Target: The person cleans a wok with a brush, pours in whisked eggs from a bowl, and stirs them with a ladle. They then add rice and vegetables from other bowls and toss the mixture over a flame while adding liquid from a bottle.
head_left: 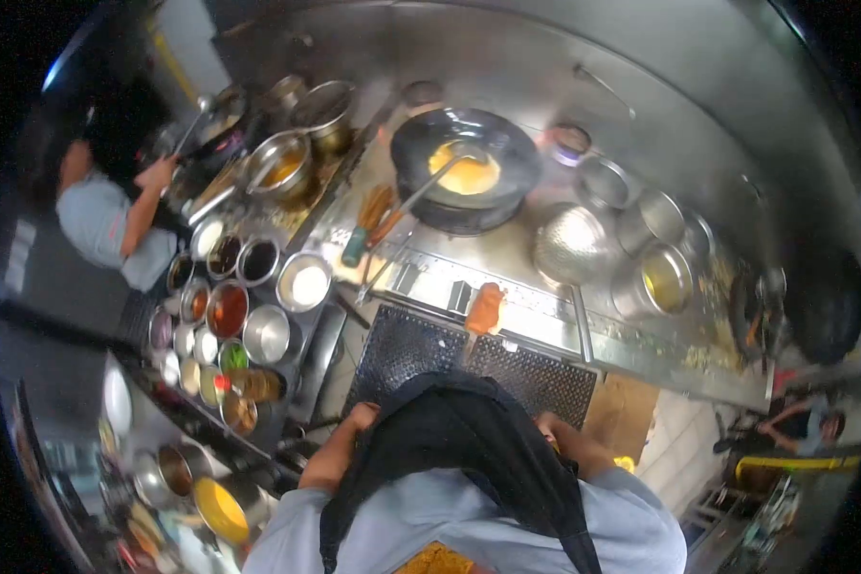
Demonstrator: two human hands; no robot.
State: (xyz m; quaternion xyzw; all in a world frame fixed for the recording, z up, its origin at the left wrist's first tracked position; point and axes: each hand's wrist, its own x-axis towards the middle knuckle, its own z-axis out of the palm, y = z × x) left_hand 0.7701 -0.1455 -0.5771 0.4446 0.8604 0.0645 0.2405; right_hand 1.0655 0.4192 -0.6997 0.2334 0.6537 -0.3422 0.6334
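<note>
Beside the black apron [440, 411], my left hand [362, 415] hangs low with its fingers mostly hidden. My right hand [546, 427] is at the apron's other side, its fingers also out of clear sight. Ahead of me, a black wok [518, 158] sits on the stove and holds yellow liquid [476, 180] that looks like beaten egg. A ladle [429, 186] rests in it, its handle leaning over the rim toward the front left. Neither hand touches the wok or ladle. An orange-brown cloth [486, 309] lies on the stove's front edge.
A perforated strainer [569, 241] and metal pots [651, 222] stand right of the wok. Left are a brush [356, 244], bowls of sauces [228, 308] and a bottle [258, 386]. Another person [115, 215] works at the far left; someone else [813, 426] is at the far right.
</note>
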